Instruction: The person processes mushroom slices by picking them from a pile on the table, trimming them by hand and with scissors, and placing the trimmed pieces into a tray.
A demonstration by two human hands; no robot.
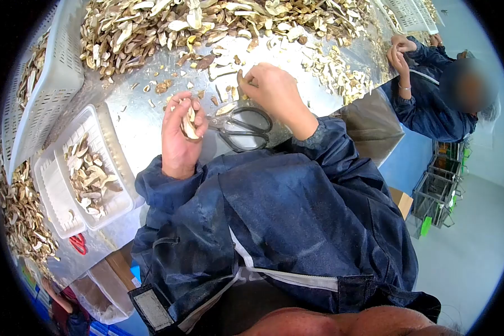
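We see the left hand (pixel 182 137) held palm up above the metal table (pixel 140 126), its fingers curled over a few pale, dried-looking slices (pixel 190 127) and pressing them against the palm, presumably so that they stay together in one small bunch. The scissors (pixel 243 134) lie on the table between the two hands and close to the body, unheld, with the black handles toward the right forearm; we judge that this spot keeps them within easy reach. Beyond the hands we find the large heap (pixel 224 22) of slices, and to the left the white tray (pixel 107 143), whose wider compartment holds a loose pile while the narrower one has only a few bits; set beside the left arm, it seems handy for that side. The right hand (pixel 277 92) reaches forward, back of the hand upward and wrist bent, with thumb and forefinger drawn close together by a brown piece (pixel 240 80) just above the tabletop. We cannot tell whether they pinch that piece or merely hover beside it.
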